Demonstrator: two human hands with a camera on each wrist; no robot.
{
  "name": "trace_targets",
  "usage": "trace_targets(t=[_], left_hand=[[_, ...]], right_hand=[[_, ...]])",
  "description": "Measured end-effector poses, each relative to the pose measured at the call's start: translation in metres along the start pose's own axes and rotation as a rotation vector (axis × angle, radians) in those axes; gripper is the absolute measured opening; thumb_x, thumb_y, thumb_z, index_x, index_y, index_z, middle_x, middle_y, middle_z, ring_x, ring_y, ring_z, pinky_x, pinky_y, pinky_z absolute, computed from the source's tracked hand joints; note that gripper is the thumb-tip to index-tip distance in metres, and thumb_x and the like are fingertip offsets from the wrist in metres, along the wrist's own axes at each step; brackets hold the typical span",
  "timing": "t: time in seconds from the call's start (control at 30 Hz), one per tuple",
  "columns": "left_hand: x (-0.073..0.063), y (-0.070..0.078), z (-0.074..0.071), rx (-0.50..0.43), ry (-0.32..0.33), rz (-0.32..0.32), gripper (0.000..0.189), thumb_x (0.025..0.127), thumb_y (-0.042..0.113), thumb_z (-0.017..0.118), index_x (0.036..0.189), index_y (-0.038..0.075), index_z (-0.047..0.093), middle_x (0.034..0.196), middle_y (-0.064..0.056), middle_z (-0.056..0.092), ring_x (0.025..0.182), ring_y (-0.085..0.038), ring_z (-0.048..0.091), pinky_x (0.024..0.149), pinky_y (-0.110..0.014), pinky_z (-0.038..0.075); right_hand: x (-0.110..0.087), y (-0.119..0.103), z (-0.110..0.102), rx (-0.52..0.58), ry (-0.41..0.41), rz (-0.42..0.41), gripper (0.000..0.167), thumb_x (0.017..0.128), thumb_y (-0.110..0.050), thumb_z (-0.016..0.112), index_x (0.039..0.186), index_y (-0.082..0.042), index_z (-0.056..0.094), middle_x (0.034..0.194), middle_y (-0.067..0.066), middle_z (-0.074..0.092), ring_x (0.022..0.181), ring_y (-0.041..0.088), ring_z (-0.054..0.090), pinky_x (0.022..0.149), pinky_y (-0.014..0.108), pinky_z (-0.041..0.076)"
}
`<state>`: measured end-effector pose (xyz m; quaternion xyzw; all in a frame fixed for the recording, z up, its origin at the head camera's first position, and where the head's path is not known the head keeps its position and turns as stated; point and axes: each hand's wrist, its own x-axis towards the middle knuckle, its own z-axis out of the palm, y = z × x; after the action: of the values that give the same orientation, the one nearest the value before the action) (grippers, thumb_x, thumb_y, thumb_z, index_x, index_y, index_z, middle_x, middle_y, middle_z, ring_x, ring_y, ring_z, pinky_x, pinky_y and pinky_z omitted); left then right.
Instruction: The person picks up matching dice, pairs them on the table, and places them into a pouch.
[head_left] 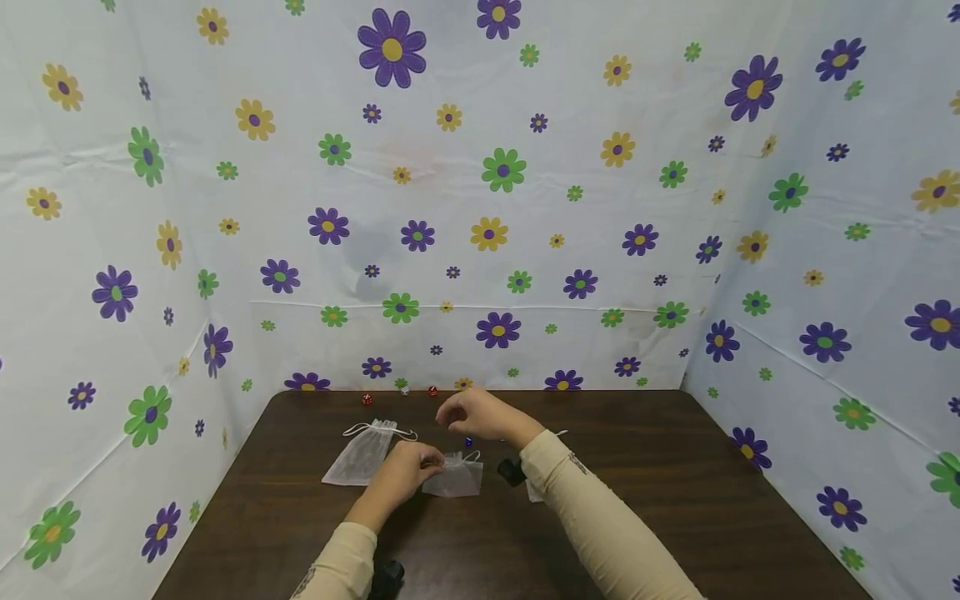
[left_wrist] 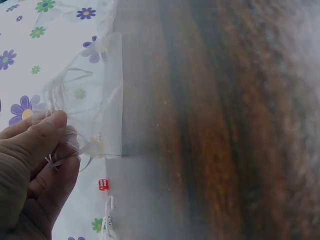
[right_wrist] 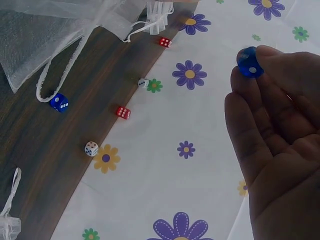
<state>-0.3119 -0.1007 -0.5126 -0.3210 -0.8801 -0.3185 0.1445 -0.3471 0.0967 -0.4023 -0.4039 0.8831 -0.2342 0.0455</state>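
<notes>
My left hand (head_left: 408, 467) pinches the edge of a small sheer white drawstring pouch (head_left: 459, 481), near its cord, in the head view. Up close in the left wrist view, thumb and fingers hold the pouch's (left_wrist: 112, 100) gathered cloth. Beyond it, raised over the table, is my right hand (head_left: 483, 414). Between its thumb and fingertip it pinches a blue die (right_wrist: 249, 64), seen in the right wrist view; the head view does not show that die. Another blue die (right_wrist: 59, 102) lies on the table beside the pouch's cord loop.
A larger sheer pouch (head_left: 360, 457) lies flat at the left. Another white pouch (head_left: 535, 492) is partly hidden under my right forearm. Red dice (right_wrist: 123, 112) and white dice (right_wrist: 91, 148) sit along the far edge of the brown table (head_left: 300, 517), before a flowered cloth (head_left: 450, 192).
</notes>
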Motion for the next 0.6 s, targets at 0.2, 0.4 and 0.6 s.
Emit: trace_targets(t=[0.2,0.4,0.6], left_hand=[[-0.002,0.000,0.000,-0.001,0.009,0.009,0.008,0.082,0.003,0.082,0.087,0.007,0.078,0.083,-0.001,0.075,0.076,-0.013,0.070,0.067,-0.026,0.056],[-0.002,0.000,0.001,0.016,0.017,0.018,0.008,0.081,0.003,0.082,0.087,0.008,0.078,0.084,-0.001,0.076,0.075,-0.012,0.070,0.066,-0.027,0.056],[-0.001,-0.004,0.002,0.003,0.035,0.025,0.009,0.081,0.003,0.082,0.086,0.009,0.078,0.083,0.000,0.075,0.074,-0.010,0.068,0.065,-0.025,0.055]], right_hand=[[-0.001,-0.001,0.000,-0.016,0.012,0.016,0.018,0.097,-0.004,0.068,0.112,-0.010,0.075,0.106,0.000,0.073,0.093,0.006,0.066,0.084,0.021,0.053],[-0.003,0.000,-0.001,-0.033,0.044,0.032,0.018,0.099,-0.005,0.065,0.114,-0.010,0.074,0.110,0.003,0.073,0.098,0.012,0.067,0.085,0.026,0.054],[-0.001,0.009,-0.003,0.009,0.067,0.081,0.019,0.100,-0.005,0.064,0.116,-0.009,0.073,0.111,0.004,0.073,0.101,0.016,0.068,0.088,0.031,0.054]])
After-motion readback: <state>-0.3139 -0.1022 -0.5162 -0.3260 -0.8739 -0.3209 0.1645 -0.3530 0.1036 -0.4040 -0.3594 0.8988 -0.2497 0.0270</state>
